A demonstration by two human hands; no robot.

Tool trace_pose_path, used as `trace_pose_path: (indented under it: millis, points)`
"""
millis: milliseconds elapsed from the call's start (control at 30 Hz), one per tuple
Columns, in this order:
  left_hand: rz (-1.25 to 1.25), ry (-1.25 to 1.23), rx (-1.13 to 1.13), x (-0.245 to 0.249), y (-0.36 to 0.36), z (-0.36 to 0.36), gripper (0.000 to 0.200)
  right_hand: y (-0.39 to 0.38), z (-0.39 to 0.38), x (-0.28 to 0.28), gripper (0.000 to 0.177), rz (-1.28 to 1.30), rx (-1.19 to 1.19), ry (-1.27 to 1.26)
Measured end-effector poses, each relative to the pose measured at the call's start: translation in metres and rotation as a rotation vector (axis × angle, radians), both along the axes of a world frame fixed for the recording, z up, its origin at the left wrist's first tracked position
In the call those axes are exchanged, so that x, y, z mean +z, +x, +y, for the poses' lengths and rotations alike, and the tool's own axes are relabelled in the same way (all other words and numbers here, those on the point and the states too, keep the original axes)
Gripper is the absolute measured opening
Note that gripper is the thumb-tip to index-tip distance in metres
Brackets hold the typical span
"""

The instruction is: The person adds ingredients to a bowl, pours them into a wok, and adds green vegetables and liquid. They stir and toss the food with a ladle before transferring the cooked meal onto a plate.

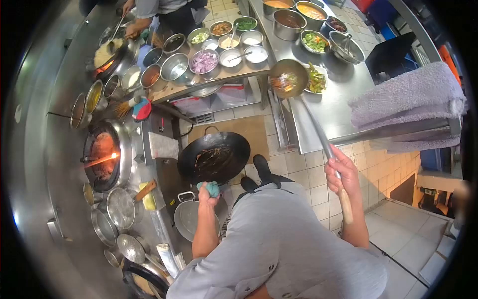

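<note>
The left hand (208, 192) is clenched around a teal cloth (213, 188) wrapped on the handle of the black wok (214, 157). The wok hangs low in front of the body, off the lit burner (104, 154), with only dark residue showing inside. The right hand (341, 172) grips the long ladle (312, 121) far back on its wooden end. The ladle's bowl, which carries some food, reaches out over the steel counter (338, 112), just beside the plate (312, 91) of green vegetables. With so long a reach, the work seems to call for a firm wrist and a level bowl, so that nothing slides off the edge short of the plate. The tip is best made slowly and right over the plate's middle. The wok looks heavy for one hand, so the cloth should fully cover the hot metal. It should also be held flat, clear of the leg and shoes below. The folded towel (408, 97) at the counter's end lies well apart. Another person (164, 9) works a separate wok at the far end of the stove.
</note>
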State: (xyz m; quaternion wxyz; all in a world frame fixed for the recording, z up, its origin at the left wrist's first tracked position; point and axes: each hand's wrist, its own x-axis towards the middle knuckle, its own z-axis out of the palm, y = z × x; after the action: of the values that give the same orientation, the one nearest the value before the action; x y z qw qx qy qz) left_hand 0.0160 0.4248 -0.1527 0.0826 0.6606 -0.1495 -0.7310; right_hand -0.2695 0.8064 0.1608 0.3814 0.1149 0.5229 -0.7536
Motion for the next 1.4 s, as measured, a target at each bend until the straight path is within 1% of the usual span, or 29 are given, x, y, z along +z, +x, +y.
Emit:
trace_pose_path:
  millis: [67,167,200,300,367,433,467,567,733,833,933,1000,1067,1133,1200,1267,1333,1400]
  points:
    - [0.033,-0.02,0.016,0.0,0.002,0.0,0.011,-0.008,-0.01,0.004,0.068,0.242,-0.012,0.232]
    - [0.042,-0.043,0.023,0.012,-0.003,0.001,0.012,-0.027,-0.013,-0.017,0.068,0.396,-0.022,0.489]
    - [0.037,-0.042,0.025,0.012,-0.004,0.0,0.011,-0.031,-0.02,-0.013,0.066,0.417,-0.037,0.569]
    - [0.067,-0.044,0.008,0.004,-0.001,-0.005,0.01,-0.044,-0.022,-0.028,0.065,0.489,-0.035,0.656]
    - [0.051,-0.053,-0.003,-0.002,0.01,-0.008,0.009,-0.048,-0.024,-0.035,0.066,0.518,-0.032,0.676]
    - [-0.004,-0.064,-0.013,0.021,0.001,-0.002,0.008,-0.049,-0.026,-0.039,0.066,0.535,-0.029,0.702]
    - [0.011,-0.071,0.021,0.021,0.003,-0.001,0.009,-0.049,-0.027,-0.04,0.066,0.541,-0.033,0.718]
    - [-0.016,-0.064,0.028,0.028,0.007,0.002,0.009,-0.05,-0.026,-0.041,0.065,0.588,-0.028,0.792]
    - [-0.028,-0.056,0.026,0.02,0.018,0.0,0.01,-0.046,-0.027,-0.038,0.062,0.591,-0.026,0.862]
    - [-0.054,-0.069,0.023,0.022,0.019,0.003,0.01,-0.047,-0.017,-0.075,0.065,0.748,-0.115,0.82]
    - [-0.073,-0.068,0.019,0.029,0.015,0.005,0.008,-0.048,-0.012,-0.074,0.065,0.712,-0.073,0.837]
    - [-0.054,-0.061,0.0,0.029,0.016,0.004,0.007,-0.047,-0.01,-0.087,0.064,0.816,-0.085,0.879]
    - [-0.009,-0.055,-0.031,0.025,0.019,0.002,0.006,-0.049,-0.008,-0.094,0.064,0.827,-0.086,0.877]
    - [0.004,-0.058,0.016,0.017,0.021,0.003,0.006,-0.046,-0.011,-0.082,0.064,0.735,-0.085,0.839]
    - [0.008,-0.052,0.025,0.014,0.019,0.003,0.005,-0.048,-0.008,-0.095,0.064,0.812,-0.094,0.845]
    - [-0.002,-0.038,-0.002,0.017,0.018,0.002,0.006,-0.05,-0.003,-0.099,0.063,0.779,-0.078,0.852]
    - [0.004,-0.062,-0.011,0.03,0.015,0.004,0.006,-0.046,-0.009,-0.078,0.062,0.631,-0.047,0.856]
    - [0.005,-0.077,-0.013,0.039,0.01,0.004,0.006,-0.044,-0.008,-0.082,0.062,0.752,-0.031,0.944]
